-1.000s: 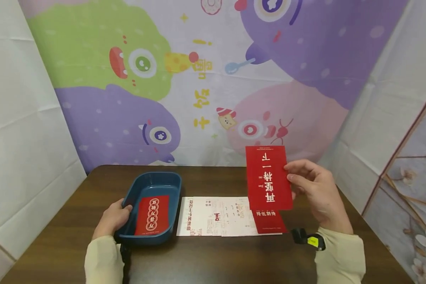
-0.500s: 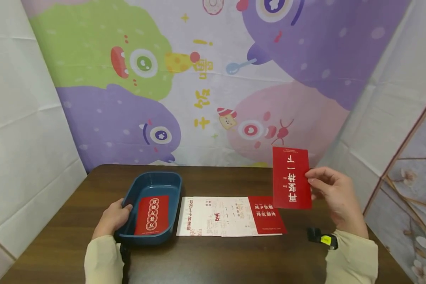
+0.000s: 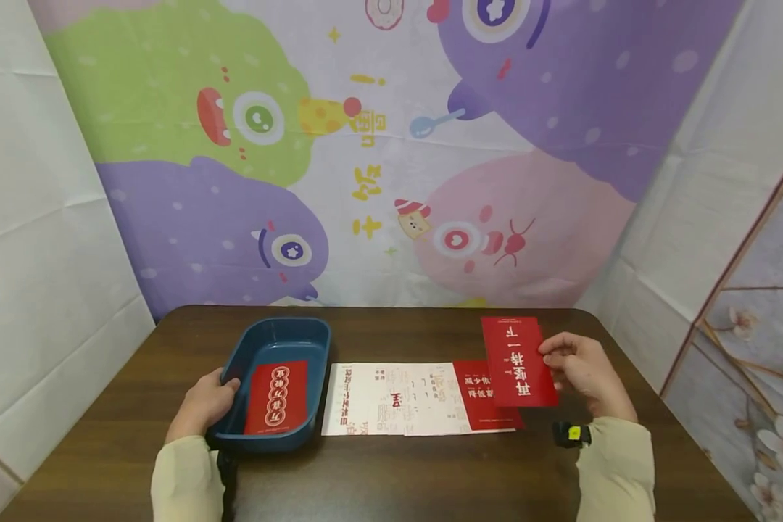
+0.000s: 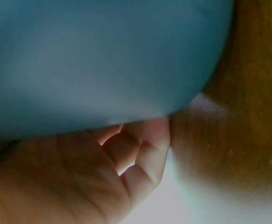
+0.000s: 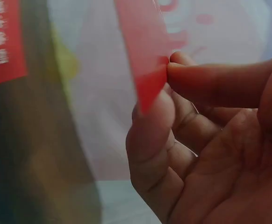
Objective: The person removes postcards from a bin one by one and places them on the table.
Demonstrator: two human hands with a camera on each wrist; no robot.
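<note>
My left hand (image 3: 205, 402) grips the left side of a deep blue rectangular tray (image 3: 277, 442), its thumb over the rim; in the left wrist view its fingers (image 4: 150, 149) lie against the tray's outside. A red card (image 3: 277, 395) with ringed white characters lies in the tray. My right hand (image 3: 583, 370) pinches the right edge of another red card (image 3: 518, 362), holding it tilted up above the table's right part, and the right wrist view shows this card (image 5: 145, 51) between thumb and fingers. Below and behind it, partly covered, a third red card (image 3: 479, 417) lies at the row's right end.
Several white cards (image 3: 391, 413) with red and gold print lie overlapped in a row right of the tray. The dark wooden table (image 3: 391, 478) ends at a cartoon-printed cloth (image 3: 391, 275). Pale panels (image 3: 46, 217) stand at both sides.
The right hand first carried its red card rightward, uncovering the red card on the table, then lowered it back left, partly covering that one. The left hand and tray stayed put.
</note>
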